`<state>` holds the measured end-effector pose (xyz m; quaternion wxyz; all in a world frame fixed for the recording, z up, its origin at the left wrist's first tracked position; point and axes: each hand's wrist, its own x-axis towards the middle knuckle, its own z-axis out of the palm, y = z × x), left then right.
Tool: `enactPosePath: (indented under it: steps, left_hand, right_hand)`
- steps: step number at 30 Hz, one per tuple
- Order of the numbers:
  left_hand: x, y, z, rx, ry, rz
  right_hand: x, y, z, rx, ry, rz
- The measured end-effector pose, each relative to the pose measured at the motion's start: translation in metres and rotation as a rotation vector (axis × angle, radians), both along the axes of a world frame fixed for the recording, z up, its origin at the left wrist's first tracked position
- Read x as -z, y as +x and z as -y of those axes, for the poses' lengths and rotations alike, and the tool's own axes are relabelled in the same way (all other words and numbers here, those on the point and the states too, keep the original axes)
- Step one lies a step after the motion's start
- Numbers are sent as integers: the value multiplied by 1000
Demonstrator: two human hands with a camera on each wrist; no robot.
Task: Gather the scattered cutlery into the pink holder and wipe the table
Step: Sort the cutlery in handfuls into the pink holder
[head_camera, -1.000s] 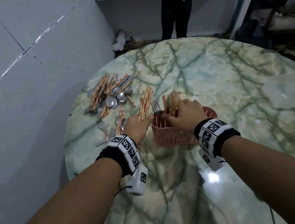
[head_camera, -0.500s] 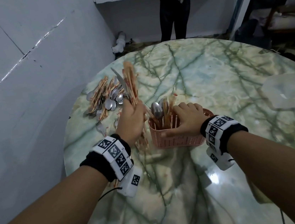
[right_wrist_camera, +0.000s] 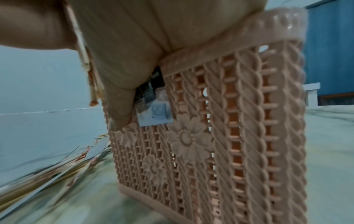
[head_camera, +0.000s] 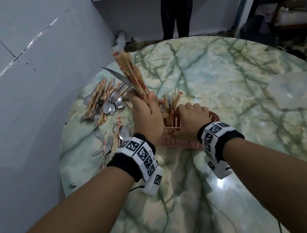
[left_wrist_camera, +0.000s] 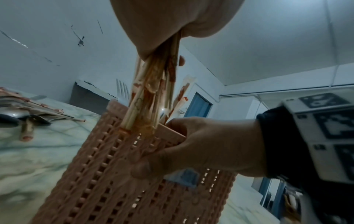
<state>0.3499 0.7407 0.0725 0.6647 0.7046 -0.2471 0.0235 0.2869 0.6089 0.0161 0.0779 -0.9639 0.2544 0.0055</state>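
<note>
Green-veined marble fills the round table (head_camera: 223,92). Near its left edge my left hand (head_camera: 145,115) is fisted round a bundle of wrapped chopsticks (head_camera: 131,74), their lower ends entering the pink holder (left_wrist_camera: 134,174). My right hand (head_camera: 191,120) grips the holder's rim, thumb on its wall. The sticks look light, stiff and slippery in paper, so I'd hold them mid-length. Loose spoons and forks (head_camera: 106,104) lie further along the left edge.
</note>
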Motion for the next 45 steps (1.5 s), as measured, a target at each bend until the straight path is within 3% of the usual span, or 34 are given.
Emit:
enactPosePath:
  steps: [7,13,21,27,34,39,43,45]
  left_hand:
    - [-13,1,19,-22,-90,81]
    - [21,8,19,42,113,132]
    - [59,11,19,56,255,83]
    - [63,9,11,140,416,210]
    - [55,7,2,135,211,41]
    - [51,7,3,167,392,126]
    - [51,9,-1,230,310,104]
    - [48,7,-4,259,289,174]
  right_hand:
    - [5,1,2,-1,-9,16]
    - [6,0,2,-2,-4,31]
    - [7,-1,2,-6,-8,66]
    - [6,-2,1,-5,-1,83]
    - [9,-1,1,8,-2,87]
    - [10,-2,1,10,-6,92]
    - [10,-1,1,6,-11,76]
    - [10,0,1,2,-4,76]
